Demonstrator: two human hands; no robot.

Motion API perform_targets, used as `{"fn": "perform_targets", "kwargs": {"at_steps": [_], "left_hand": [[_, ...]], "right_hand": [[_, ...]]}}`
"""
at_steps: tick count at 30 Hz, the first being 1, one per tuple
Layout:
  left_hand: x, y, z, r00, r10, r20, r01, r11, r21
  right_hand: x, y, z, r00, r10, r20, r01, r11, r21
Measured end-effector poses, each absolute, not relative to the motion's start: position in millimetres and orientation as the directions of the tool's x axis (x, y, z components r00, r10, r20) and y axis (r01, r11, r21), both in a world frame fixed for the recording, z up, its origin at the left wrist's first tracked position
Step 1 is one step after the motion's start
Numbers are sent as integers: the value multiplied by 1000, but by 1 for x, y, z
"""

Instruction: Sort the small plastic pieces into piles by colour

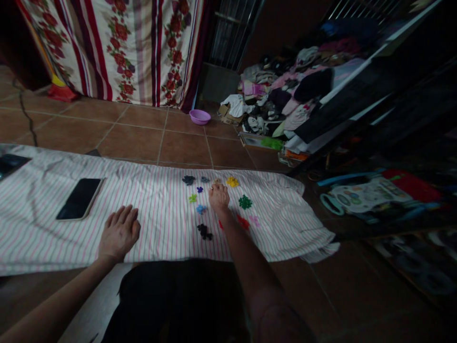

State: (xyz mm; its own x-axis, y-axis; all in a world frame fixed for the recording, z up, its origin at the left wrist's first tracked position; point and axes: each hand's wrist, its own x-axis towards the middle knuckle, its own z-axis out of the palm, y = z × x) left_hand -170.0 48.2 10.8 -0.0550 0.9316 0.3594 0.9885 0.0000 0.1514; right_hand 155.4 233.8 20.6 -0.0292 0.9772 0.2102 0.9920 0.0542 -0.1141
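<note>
My left hand [117, 233] lies flat on the striped cloth [157, 214], its fingers stretched out and holding nothing. My right hand [218, 196] is among small piles of coloured pieces, fingers curled down at a tan pile [216, 181]. Whatever is between its fingertips is too small to make out. Around it are yellow pieces [232, 181], dark green pieces [245, 202], dark grey pieces [188, 180], grey-blue pieces [204, 179], dark blue pieces [200, 189], lime pieces [193, 198], light blue pieces [200, 209] and black pieces [204, 232]. My forearm partly covers red pieces [243, 222], beside pink ones [254, 220].
A phone [80, 199] rests on the cloth beyond my left hand; another dark device [12, 164] is at the far left. On the tiled floor stand a purple basin [200, 116] and a heap of clothes [282, 90]. A floral curtain [143, 52] hangs behind.
</note>
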Motion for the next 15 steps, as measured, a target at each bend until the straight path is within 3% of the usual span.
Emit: {"fn": "perform_targets", "kwargs": {"at_steps": [7, 15], "left_hand": [[-170, 48, 9, -37, 920, 390, 995, -4, 104], [-170, 48, 8, -48, 920, 390, 991, -6, 136]], "right_hand": [[152, 237, 15, -14, 974, 228, 994, 39, -103], [149, 241, -4, 7, 947, 320, 976, 63, -209]]}}
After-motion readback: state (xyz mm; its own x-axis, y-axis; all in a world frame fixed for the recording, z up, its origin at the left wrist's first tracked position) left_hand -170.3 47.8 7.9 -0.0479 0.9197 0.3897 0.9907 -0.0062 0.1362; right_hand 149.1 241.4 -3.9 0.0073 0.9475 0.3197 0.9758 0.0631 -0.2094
